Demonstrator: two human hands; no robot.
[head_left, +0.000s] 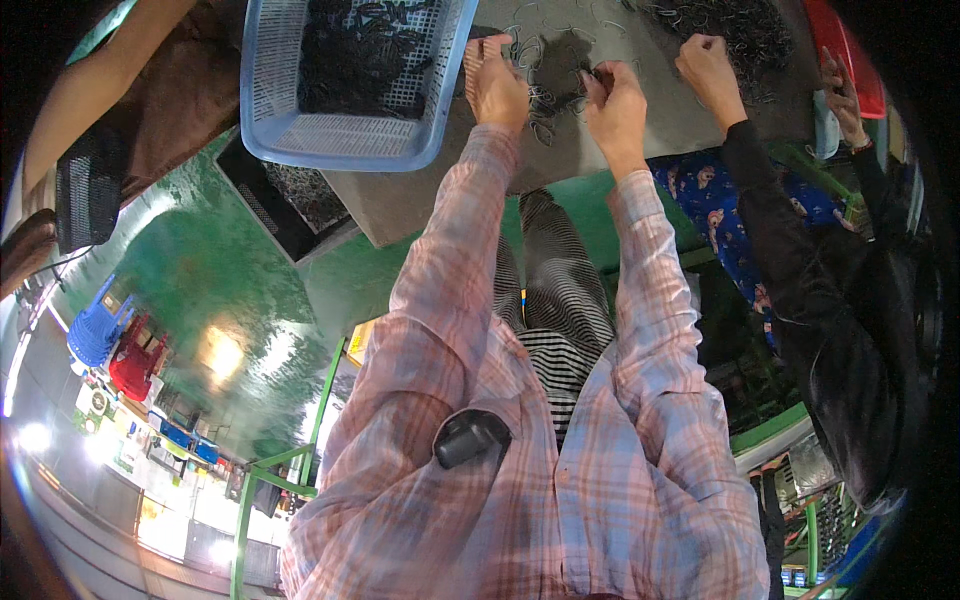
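The left hand (497, 90) is held over a grey, flat-surfaced worktop (415, 205), just beside a light blue, rectangular plastic basket (340, 153) with perforated walls. Its fingers are bent, and whether anything is gripped by them cannot be told. The right hand (617, 108) is held to the right of it, with thumb and forefinger brought near each other at a small dark piece; whether that piece is pinched or only touched cannot be made out.

Thin, dark, curved, wire-like pieces (541, 100) are scattered loosely on the worktop between the two hands and beyond them. In the basket, a heap of small black pieces (355, 65) is held, their exact shape too small to tell.

Farther right, a larger mound of dark, curved pieces (748, 38) is spread on the worktop. Near it a co-worker's bare hand (712, 75) is lowered, its fingers bent, with a black sleeve (775, 210) behind it. At the far right, a bright red plastic container (858, 65) is partly seen, and in front of it another bare hand (843, 105) is raised.

Below the worktop's left edge, a black, rectangular crate (276, 217) filled with small dark pieces is placed above a glossy green floor (265, 320).
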